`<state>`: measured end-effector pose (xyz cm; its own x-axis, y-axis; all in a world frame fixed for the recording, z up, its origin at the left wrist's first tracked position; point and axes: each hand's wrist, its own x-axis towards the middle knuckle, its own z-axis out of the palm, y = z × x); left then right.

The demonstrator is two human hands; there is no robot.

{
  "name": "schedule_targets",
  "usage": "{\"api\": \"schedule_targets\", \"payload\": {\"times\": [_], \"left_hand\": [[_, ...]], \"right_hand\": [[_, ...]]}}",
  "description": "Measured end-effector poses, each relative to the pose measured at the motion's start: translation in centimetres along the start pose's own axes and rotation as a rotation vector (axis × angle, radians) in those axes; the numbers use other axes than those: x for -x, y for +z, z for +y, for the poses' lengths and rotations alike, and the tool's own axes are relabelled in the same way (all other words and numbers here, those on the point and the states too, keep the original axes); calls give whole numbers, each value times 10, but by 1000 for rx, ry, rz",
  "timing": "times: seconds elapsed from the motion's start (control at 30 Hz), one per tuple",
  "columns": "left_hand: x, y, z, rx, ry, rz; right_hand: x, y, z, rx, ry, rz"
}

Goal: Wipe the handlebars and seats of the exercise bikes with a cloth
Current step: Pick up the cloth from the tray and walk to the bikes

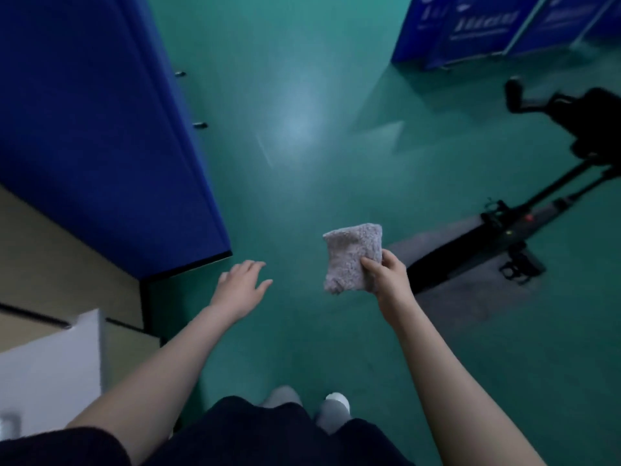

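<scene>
My right hand (386, 277) holds a folded grey terry cloth (351, 258) out in front of me, thumb pinching its lower right edge. My left hand (240, 285) is stretched forward over the green floor, fingers spread and holding nothing. A black exercise bike (524, 227) stands to the right on a grey mat, its base bar running diagonally; a dark handlebar or pedal part (514, 95) shows higher up at the right edge. The bike's seat is not clear in this blurred view.
A blue padded block (100, 129) on a beige base fills the left side, with a white box (50, 361) below it. Blue banner panels (487, 28) stand at the far right. Green floor (302, 129) lies ahead. My feet (332, 408) show at the bottom.
</scene>
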<state>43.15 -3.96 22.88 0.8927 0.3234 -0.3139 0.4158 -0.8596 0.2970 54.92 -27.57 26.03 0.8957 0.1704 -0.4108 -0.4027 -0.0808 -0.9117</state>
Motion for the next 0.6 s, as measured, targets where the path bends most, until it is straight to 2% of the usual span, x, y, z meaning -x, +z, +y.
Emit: {"api": "schedule_targets", "payload": {"times": [0.17,0.3,0.6], "left_hand": [[-37,16,84,-96,149,-27],[-65,21,131,-110,242,-62],[-165,-2,145,-117,321,-70]], "right_hand": [[-18,-82,1,-117,14,108],[-32,-116,-3,-156,17,183],[-109,-102,-32,-210,7,242]]}}
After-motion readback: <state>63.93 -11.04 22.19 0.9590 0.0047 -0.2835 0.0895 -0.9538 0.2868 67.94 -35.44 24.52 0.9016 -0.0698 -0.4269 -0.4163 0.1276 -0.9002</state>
